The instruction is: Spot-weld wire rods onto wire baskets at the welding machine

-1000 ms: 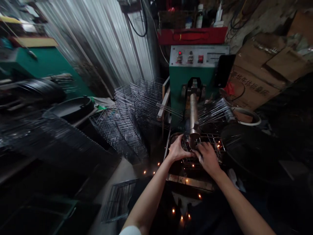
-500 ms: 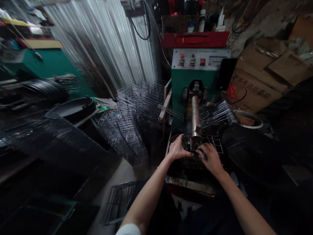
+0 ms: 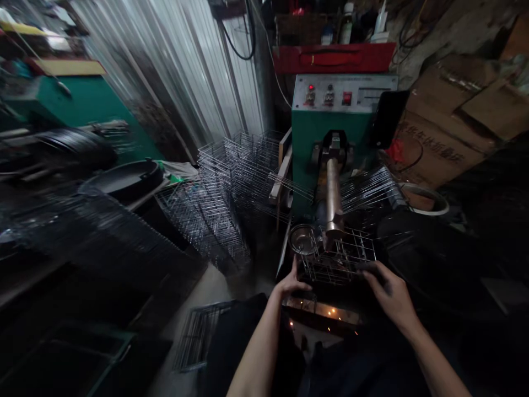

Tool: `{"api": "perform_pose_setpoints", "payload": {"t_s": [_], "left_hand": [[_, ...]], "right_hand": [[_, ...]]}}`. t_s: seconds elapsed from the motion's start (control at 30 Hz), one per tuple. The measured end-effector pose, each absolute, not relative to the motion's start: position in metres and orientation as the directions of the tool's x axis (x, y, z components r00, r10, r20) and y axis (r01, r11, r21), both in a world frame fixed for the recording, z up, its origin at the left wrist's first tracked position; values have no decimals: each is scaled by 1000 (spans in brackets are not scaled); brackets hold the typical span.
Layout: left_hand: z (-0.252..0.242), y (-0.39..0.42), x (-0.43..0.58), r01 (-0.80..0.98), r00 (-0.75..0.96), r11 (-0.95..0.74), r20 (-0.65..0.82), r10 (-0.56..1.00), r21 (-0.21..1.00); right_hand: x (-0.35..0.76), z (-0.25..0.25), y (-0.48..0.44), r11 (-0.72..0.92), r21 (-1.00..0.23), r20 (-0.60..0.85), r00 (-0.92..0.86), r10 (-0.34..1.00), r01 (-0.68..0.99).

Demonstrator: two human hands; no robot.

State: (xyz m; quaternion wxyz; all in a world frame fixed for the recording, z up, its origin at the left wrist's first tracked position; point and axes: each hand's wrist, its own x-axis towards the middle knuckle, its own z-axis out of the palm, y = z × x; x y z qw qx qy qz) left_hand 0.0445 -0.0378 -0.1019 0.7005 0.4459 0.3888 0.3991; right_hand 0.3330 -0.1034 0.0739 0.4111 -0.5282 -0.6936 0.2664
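A welded wire rack [image 3: 336,256] lies flat under the steel electrode arm [image 3: 334,193] of a green spot-welding machine [image 3: 330,127]. My left hand [image 3: 292,281] rests at the rack's near left corner, fingers on the wires. My right hand [image 3: 390,292] holds the near right edge, and its fingers cover that part of the frame. A round metal bowl [image 3: 302,239] sits just beyond my left hand. Orange sparks [image 3: 326,311] glow below the rack.
Stacks of wire racks [image 3: 223,204] stand left of the machine. Loose wire rods [image 3: 367,190] fan out to its right. A flat wire rack [image 3: 198,336] lies on the floor at my left. Cardboard boxes [image 3: 446,121] and a corrugated metal wall [image 3: 173,71] border the space.
Both hands have moved off the electrode tip, apart and nearer to me, to the rack's near edge. The round bowl, covered by my left hand before, now shows.
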Motion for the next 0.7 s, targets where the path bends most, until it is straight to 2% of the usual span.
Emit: {"api": "perform_pose_setpoints", "payload": {"t_s": [0.07,0.13,0.27,0.33,0.4,0.47,0.53,0.6,0.7], "left_hand": [[-118,-38,63,-441,410,369,-182,894,818],[-121,-35,75,-521,393,372,-171,903,768],[-116,-36,73,-524,362,351,-171,917,776],[-111,-45,62,-524,324,321,-163,932,789],[-102,-58,47,-518,242,256,-147,959,816],[-86,-74,25,-461,129,165,-118,985,872],[-62,-92,0,-328,55,79,-64,996,941],[-35,-110,-21,-172,85,14,1,996,985],[-1,-127,-31,-29,233,-38,43,972,999]], "right_hand": [[334,73,-117,171,-904,180,-14,983,391],[331,75,-128,81,-956,104,66,992,282],[325,80,-138,-30,-982,-14,85,996,187],[322,85,-141,-59,-989,-56,24,998,139],[318,93,-144,-37,-995,-47,-110,993,92],[312,106,-152,0,-998,-20,-304,952,65],[303,122,-162,33,-997,-4,-448,894,76],[292,137,-172,106,-986,28,-492,870,131],[274,147,-176,259,-938,95,-546,832,231]]}}
